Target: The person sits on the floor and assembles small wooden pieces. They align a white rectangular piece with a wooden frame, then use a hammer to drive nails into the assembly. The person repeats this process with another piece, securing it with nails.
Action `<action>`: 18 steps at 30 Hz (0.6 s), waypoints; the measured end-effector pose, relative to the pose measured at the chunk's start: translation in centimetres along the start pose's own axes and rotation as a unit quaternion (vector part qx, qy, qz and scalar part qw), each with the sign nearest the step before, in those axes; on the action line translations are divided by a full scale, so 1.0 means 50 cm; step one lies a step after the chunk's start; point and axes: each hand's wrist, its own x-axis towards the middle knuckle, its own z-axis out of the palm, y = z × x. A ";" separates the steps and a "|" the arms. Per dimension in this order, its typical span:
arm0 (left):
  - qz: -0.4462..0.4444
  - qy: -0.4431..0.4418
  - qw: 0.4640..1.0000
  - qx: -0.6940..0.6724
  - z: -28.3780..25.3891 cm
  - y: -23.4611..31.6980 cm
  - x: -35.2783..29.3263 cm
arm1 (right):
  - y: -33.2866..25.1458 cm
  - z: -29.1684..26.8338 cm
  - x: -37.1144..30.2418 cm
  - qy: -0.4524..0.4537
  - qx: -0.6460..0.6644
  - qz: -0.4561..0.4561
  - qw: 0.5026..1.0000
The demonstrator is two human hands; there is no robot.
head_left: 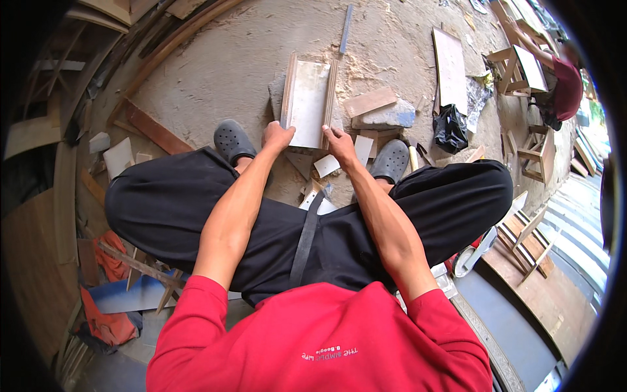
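Between my feet lies a white-faced board [308, 101] with a layered plywood strip along each long side, forming a shallow trough. My left hand [277, 136] is closed on its near left corner, by the left strip [288, 88]. At the near right corner my right hand [339, 145] pinches the end of the right strip [331, 91]. Whether the strips are fixed to the board I cannot tell. A grey block [277, 97] shows partly beneath the piece.
Beside the piece, a wood offcut [370, 102] leans on a stone block [386, 116]. A dark metal strip [346, 29] lies farther off. Toward the right are a long board [449, 68], a black plastic bag [450, 129] and another person [565, 85] near wooden frames.
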 end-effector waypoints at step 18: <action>-0.024 0.082 0.992 0.089 -0.008 0.091 -0.063 | -0.073 0.021 -0.040 0.025 -0.265 0.000 0.964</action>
